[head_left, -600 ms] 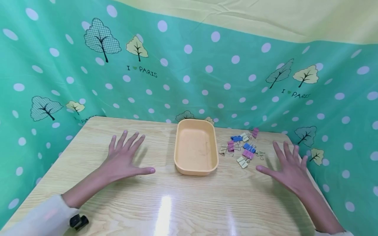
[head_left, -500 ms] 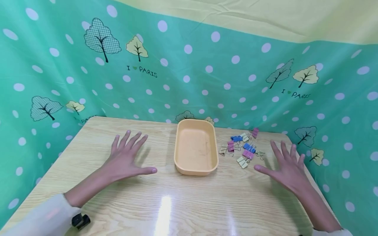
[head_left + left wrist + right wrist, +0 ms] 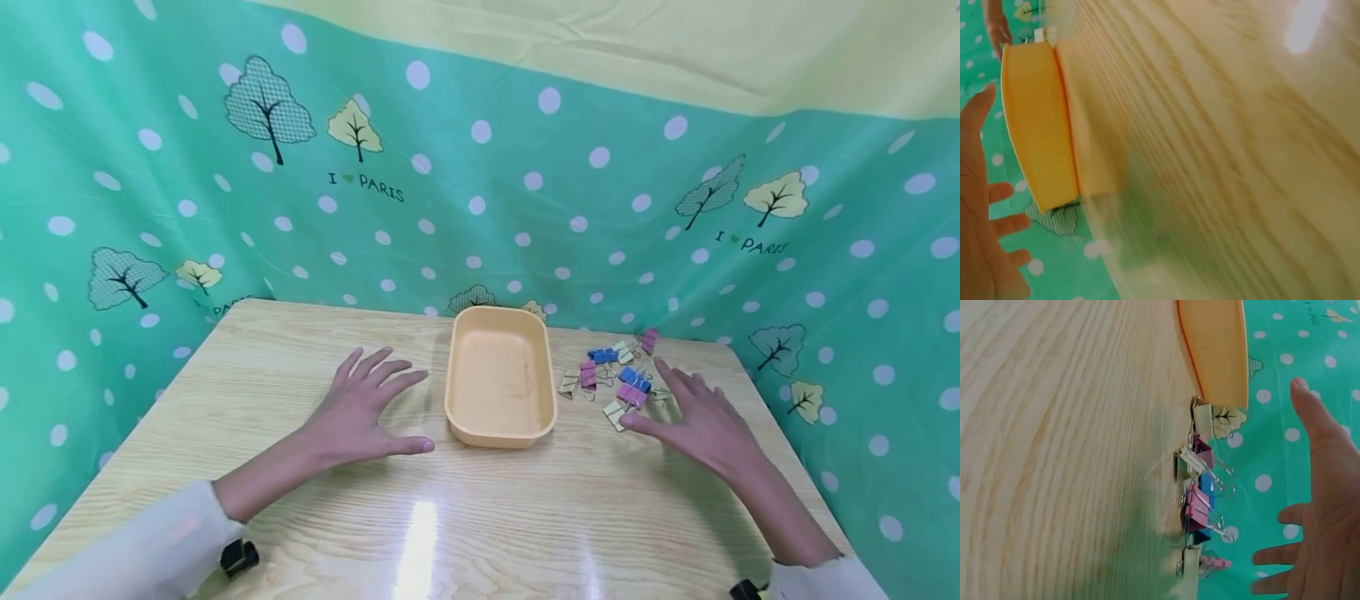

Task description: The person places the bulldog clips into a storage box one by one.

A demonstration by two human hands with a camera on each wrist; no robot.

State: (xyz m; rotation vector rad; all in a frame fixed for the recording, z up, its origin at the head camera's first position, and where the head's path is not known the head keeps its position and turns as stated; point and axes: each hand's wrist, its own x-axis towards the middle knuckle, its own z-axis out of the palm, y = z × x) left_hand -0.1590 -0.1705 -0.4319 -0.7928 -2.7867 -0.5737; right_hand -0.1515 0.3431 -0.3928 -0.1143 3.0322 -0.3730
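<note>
My left hand is held over the table to the left of a peach plastic tray, its fingers spread and touching nothing. On the right, my right hand reaches toward a loose group of binder clips, with thumb and fingers apart and nothing between them. Nearest its thumb tip lies a cream binder clip. Pink and blue binder clips lie beyond that one. In the right wrist view the hand appears apart from the pink binder clip and the others. Its fingers partly cover the group's right edge in the head view.
The clips lie on the light wood table just right of the tray. Behind the table hangs a green dotted curtain, which also runs along both sides. Another pink binder clip sits near the back edge.
My left hand has moved right toward the tray. My right hand has moved left, closer to the clips. The head view has shifted slightly; tray and clips stay put on the table.
</note>
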